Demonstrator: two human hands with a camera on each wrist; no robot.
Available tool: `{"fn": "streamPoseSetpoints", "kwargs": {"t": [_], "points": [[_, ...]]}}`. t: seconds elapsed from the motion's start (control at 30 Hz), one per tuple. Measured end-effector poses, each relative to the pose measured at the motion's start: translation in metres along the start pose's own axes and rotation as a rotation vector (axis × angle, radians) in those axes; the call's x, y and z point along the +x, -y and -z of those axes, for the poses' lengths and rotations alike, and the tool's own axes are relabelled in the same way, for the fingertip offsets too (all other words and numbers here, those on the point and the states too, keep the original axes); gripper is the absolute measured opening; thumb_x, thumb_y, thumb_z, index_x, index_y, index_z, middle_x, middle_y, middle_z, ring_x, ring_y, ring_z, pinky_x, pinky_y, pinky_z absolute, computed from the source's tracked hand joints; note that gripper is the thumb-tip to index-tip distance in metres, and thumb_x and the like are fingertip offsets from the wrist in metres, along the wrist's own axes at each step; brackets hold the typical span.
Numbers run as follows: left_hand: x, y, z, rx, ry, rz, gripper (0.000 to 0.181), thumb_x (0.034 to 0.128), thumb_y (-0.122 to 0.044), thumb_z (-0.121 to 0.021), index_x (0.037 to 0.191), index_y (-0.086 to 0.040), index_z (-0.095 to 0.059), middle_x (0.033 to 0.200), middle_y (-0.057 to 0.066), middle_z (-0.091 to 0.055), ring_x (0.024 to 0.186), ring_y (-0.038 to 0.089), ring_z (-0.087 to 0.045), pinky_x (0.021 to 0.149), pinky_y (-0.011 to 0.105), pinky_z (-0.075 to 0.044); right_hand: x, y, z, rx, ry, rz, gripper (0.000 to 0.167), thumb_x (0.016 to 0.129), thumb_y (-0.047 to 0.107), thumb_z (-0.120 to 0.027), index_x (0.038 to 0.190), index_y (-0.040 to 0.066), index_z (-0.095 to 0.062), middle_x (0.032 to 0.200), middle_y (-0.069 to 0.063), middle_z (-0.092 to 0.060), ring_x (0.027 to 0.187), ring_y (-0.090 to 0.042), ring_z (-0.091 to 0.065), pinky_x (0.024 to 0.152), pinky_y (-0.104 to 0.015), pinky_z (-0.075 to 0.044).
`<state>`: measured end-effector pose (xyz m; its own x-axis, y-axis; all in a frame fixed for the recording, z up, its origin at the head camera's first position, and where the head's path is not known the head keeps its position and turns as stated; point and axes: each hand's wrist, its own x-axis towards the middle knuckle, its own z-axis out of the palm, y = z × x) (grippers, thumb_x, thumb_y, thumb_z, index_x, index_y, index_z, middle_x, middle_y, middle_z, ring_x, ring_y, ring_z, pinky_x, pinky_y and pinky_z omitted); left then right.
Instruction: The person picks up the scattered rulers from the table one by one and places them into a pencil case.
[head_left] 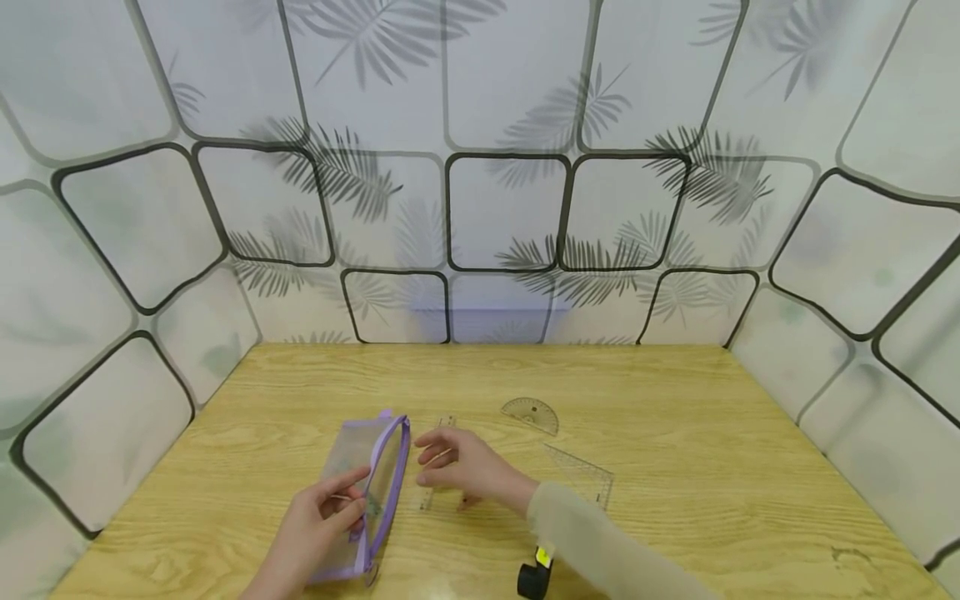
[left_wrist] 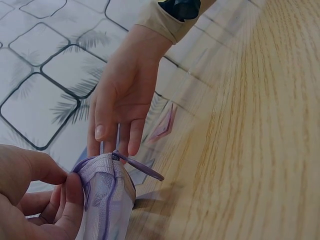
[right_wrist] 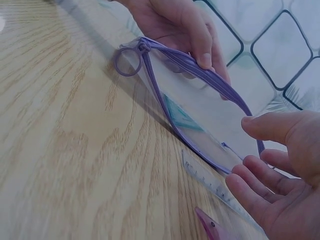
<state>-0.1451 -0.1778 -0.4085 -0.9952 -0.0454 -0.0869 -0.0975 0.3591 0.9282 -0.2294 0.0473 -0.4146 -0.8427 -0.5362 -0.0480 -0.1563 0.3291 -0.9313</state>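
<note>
A purple-trimmed mesh zip pouch [head_left: 347, 454] lies on the left of the table, its zipped mouth gaping to the right. My left hand [head_left: 318, 521] pinches the near-left edge of that mouth between thumb and fingers, plain in the left wrist view. Inside the pouch a teal set square [right_wrist: 181, 114] shows through the opening. Just right of the mouth hovers my right hand [head_left: 468, 462], fingers loosely bent, holding nothing. Beneath it a clear ruler [head_left: 426, 498] lies partly hidden. Beside the ruler is a pink pointed piece [right_wrist: 212, 227], mostly covered by the hand in the head view.
A clear protractor [head_left: 531, 414] lies beyond the right hand, and a clear set square [head_left: 596, 479] to its right. A black device with a yellow patch [head_left: 535, 575] sits by the right sleeve. Patterned curtains [head_left: 502, 208] enclose the wooden table [head_left: 712, 450].
</note>
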Motion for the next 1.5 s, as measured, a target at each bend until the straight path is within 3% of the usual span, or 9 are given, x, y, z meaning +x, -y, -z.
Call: {"fn": "streamPoseSetpoints", "kwargs": {"t": [0.37, 0.83, 1.1, 1.5], "points": [[0.0, 0.001, -0.001, -0.003, 0.004, 0.011, 0.044, 0.0903, 0.0, -0.065, 0.134, 0.001, -0.059, 0.097, 0.008, -0.061, 0.071, 0.009, -0.062, 0.067, 0.021, -0.056, -0.005, -0.004, 0.006, 0.025, -0.012, -0.02, 0.051, 0.088, 0.017, -0.075, 0.134, 0.008, -0.057, 0.115, -0.007, -0.065, 0.106, -0.02, -0.064, 0.085, -0.036, -0.058], [0.0, 0.0, -0.001, -0.02, 0.007, 0.025, 0.044, 0.0905, 0.0, -0.064, 0.135, 0.001, -0.058, 0.097, 0.007, -0.06, 0.071, 0.01, -0.061, 0.066, 0.021, -0.055, -0.009, -0.011, 0.018, -0.001, -0.017, 0.0, 0.049, 0.09, 0.019, -0.073, 0.135, 0.007, -0.056, 0.118, -0.009, -0.065, 0.109, -0.023, -0.065, 0.093, -0.037, -0.056], [0.0, 0.001, -0.001, -0.014, 0.007, 0.028, 0.045, 0.0906, 0.0, -0.064, 0.135, 0.0, -0.058, 0.098, 0.007, -0.06, 0.071, 0.01, -0.061, 0.066, 0.02, -0.054, -0.011, -0.016, 0.025, -0.005, -0.012, 0.024, 0.05, 0.09, 0.016, -0.072, 0.135, 0.003, -0.055, 0.119, -0.014, -0.065, 0.106, -0.024, -0.066, 0.086, -0.03, -0.057], [0.001, 0.002, -0.001, 0.001, 0.013, 0.019, 0.045, 0.0908, -0.001, -0.065, 0.135, 0.0, -0.057, 0.098, 0.006, -0.059, 0.071, 0.01, -0.06, 0.066, 0.02, -0.054, -0.018, -0.021, 0.035, -0.016, -0.02, 0.017, 0.047, 0.092, 0.016, -0.07, 0.135, 0.003, -0.055, 0.118, -0.014, -0.064, 0.103, -0.019, -0.064, 0.085, -0.029, -0.056]]}}
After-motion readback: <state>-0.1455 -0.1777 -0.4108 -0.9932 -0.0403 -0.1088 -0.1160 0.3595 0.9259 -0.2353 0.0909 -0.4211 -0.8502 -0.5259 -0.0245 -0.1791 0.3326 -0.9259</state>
